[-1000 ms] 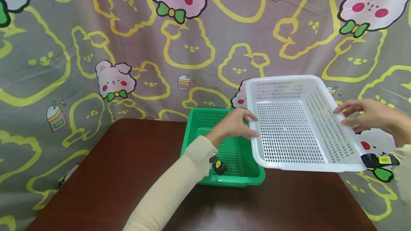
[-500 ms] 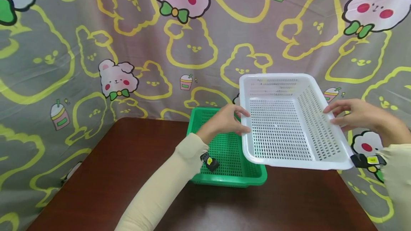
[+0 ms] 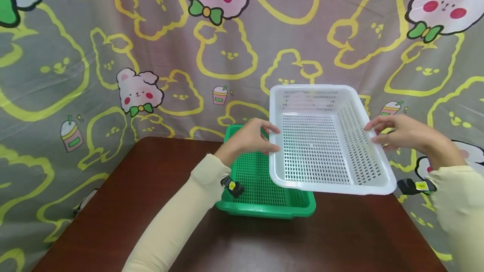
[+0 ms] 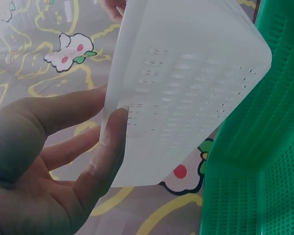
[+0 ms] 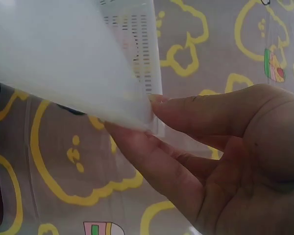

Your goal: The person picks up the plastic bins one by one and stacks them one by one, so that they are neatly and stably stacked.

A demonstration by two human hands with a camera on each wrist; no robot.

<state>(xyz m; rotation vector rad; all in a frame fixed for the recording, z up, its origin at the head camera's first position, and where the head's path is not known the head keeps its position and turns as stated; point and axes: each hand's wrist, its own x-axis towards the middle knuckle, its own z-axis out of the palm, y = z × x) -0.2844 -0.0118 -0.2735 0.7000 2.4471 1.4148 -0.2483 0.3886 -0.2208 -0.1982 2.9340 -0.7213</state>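
A white perforated plastic basket (image 3: 314,146) is held up in the air, tilted so its inside faces me. My left hand (image 3: 251,137) pinches the rim on its left side; in the left wrist view the thumb and fingers (image 4: 110,142) grip that edge. On the opposite side my right hand (image 3: 404,131) pinches the right rim, thumb and fingers on either side of it in the right wrist view. Below and behind the white basket, a green perforated basket (image 3: 261,210) sits on the table, partly covered by the white one and my left forearm.
The dark brown table (image 3: 151,188) carries the green basket near its far edge. A grey curtain (image 3: 170,32) printed with yellow outlines and white rabbits hangs close behind and along both sides.
Both hands have carried the white basket to the left, so it now overlaps more of the green basket in the head view. The green basket stays in place.
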